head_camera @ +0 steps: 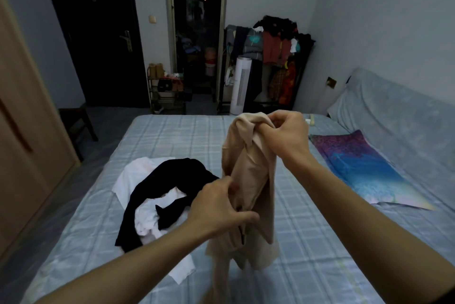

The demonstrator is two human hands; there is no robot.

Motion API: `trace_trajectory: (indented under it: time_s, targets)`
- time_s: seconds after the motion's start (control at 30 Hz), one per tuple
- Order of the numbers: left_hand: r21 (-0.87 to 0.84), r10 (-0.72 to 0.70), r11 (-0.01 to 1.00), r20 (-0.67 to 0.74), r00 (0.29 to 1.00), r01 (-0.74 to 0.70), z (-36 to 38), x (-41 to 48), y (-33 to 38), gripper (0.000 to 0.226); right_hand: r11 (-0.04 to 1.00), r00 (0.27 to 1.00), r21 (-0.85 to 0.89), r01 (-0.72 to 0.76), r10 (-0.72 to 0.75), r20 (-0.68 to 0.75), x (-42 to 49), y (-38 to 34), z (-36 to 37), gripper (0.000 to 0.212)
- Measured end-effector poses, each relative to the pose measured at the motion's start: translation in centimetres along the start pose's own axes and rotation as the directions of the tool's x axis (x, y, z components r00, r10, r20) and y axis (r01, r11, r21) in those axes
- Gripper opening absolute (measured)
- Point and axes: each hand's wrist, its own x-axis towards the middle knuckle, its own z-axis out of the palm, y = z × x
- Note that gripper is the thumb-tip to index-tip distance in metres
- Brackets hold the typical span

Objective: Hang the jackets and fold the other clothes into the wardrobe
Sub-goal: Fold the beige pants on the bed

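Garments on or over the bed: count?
3: beige garment gripped by left hand and right hand; black garment on the bed; white garment under it. Others possibly hidden.

We read no text, label, brand, number or sign anywhere. The teal print on the grey top (pixel 253 40) on the clothes rack (pixel 302 74) is too small for us to tell if it is lettering.
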Motion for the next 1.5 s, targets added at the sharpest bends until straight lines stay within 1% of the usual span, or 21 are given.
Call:
trace_trajectory:
  time_s: [0.03, 0.07, 0.17, 0.2, 0.37, 0.43, 0.5, 0.57, 0.63, 0.7, 0.77, 0.8, 0.87, 0.93, 1.0, 1.03, 1.13, 1.23, 1.37, 1.47, 1.5]
  targets:
    - [-0.016, -0.011, 1.000, -0.022, 1.000, 0.011, 0.7, -0.1, 0.1, 0.067, 1.000, 1.000, 0.010, 0.006, -0.006, -0.010, 0.3, -0.4, -0.1, 0.009]
    - [-0.042, -0.009, 0.999, -0.066, 0.998, 0.006, 1.3, -0.2, 0.4, 0.060, 1.000, 1.000, 0.017, 0.013, -0.013, -0.016, 0.6, -0.7, -0.1, 0.009]
    - [-0.128, 0.029, 0.990, -0.224, 0.974, -0.059, 2.2, 0.1, 0.8, 0.027, 0.999, 0.999, 0.006, 0.031, -0.031, -0.027, 1.2, -1.2, -0.5, 0.007]
    - [-0.144, 0.043, 0.986, -0.257, 0.965, -0.083, 2.0, 0.4, 0.8, 0.020, 0.999, 0.999, -0.006, 0.038, -0.038, -0.031, 1.3, -1.2, -0.7, 0.006]
    - [-0.208, 0.106, 0.958, -0.376, 0.920, -0.195, -0.7, 1.6, -0.2, 0.013, 0.996, 0.999, -0.088, 0.035, -0.037, -0.026, 1.7, 0.8, -2.5, 0.010]
    - [-0.239, 0.095, 0.951, -0.377, 0.921, -0.196, -1.9, 2.2, -0.6, 0.009, 0.986, 1.000, -0.163, 0.020, -0.020, 0.003, 1.6, 2.0, -3.1, 0.011]
    - [-0.263, 0.075, 0.948, -0.368, 0.927, -0.181, -2.8, 2.6, -0.7, 0.013, 0.972, 0.999, -0.235, -0.001, 0.008, 0.031, 1.3, 3.2, -3.5, 0.009]
    - [-0.284, 0.067, 0.942, -0.362, 0.930, -0.178, -3.5, 3.1, -0.6, 0.021, 0.962, 0.997, -0.273, -0.012, 0.032, 0.069, 0.9, 4.3, -3.8, 0.009]
    - [-0.300, 0.081, 0.934, -0.349, 0.934, -0.193, -3.9, 3.6, -0.1, 0.022, 0.954, 0.991, -0.298, -0.036, 0.071, 0.110, 0.4, 5.2, -4.2, 0.010]
    - [-0.293, 0.100, 0.935, -0.326, 0.940, -0.201, -4.3, 4.1, 0.6, 0.020, 0.937, 0.983, -0.343, -0.072, 0.125, 0.135, 0.0, 5.7, -4.5, 0.006]
    - [-0.270, 0.105, 0.943, -0.313, 0.944, -0.195, -4.6, 4.8, 1.3, 0.019, 0.927, 0.976, -0.367, -0.075, 0.144, 0.164, -0.4, 5.6, -4.7, 0.016]
    - [-0.261, 0.108, 0.946, -0.305, 0.946, -0.192, -4.7, 5.0, 1.7, 0.019, 0.942, 0.973, -0.333, -0.044, 0.117, 0.199, -0.7, 5.3, -4.8, 0.023]
    - [-0.247, 0.112, 0.951, -0.279, 0.954, -0.184, -4.8, 5.5, 2.3, 0.019, 0.985, 0.945, -0.167, 0.045, 0.012, 0.325, -1.3, 3.9, -4.9, 0.038]
    - [-0.248, 0.104, 0.954, -0.250, 0.963, -0.168, -4.8, 5.8, 2.9, 0.018, 0.995, 0.875, -0.033, 0.095, -0.067, 0.480, -2.3, 2.3, -4.7, 0.055]
    - [-0.281, 0.074, 0.950, -0.225, 0.972, -0.138, -4.7, 5.9, 3.2, 0.017, 0.986, 0.816, -0.046, 0.162, -0.107, 0.568, -3.2, 1.5, -4.0, 0.067]
    - [-0.314, 0.048, 0.943, -0.207, 0.977, -0.113, -4.7, 5.8, 3.3, 0.017, 0.978, 0.805, -0.065, 0.199, -0.125, 0.580, -3.5, 1.4, -3.6, 0.067]
    - [-0.419, -0.016, 0.907, -0.126, 0.992, -0.038, -4.7, 5.1, 3.3, 0.027, 0.964, 0.815, -0.090, 0.252, -0.161, 0.557, -4.3, 1.4, -2.0, 0.046]
    - [-0.459, -0.032, 0.889, -0.087, 0.996, -0.012, -4.7, 4.4, 2.9, 0.036, 0.954, 0.809, -0.101, 0.281, -0.178, 0.561, -4.9, 1.7, -0.8, 0.026]
    - [-0.476, -0.074, 0.879, -0.057, 0.996, 0.038, -5.0, 3.7, 2.2, 0.040, 0.958, 0.802, -0.107, 0.265, -0.158, 0.575, -5.0, 2.1, -0.2, 0.010]
    - [-0.522, -0.077, 0.850, -0.005, 0.997, 0.063, -5.3, 3.3, 1.6, 0.034, 0.965, 0.825, -0.078, 0.251, -0.170, 0.539, -4.7, 2.4, -0.3, 0.001]
    - [-0.551, -0.062, 0.832, 0.013, 0.998, 0.059, -5.4, 3.2, 1.3, 0.033, 0.964, 0.836, -0.063, 0.257, -0.189, 0.515, -4.6, 2.4, -0.3, 0.002]
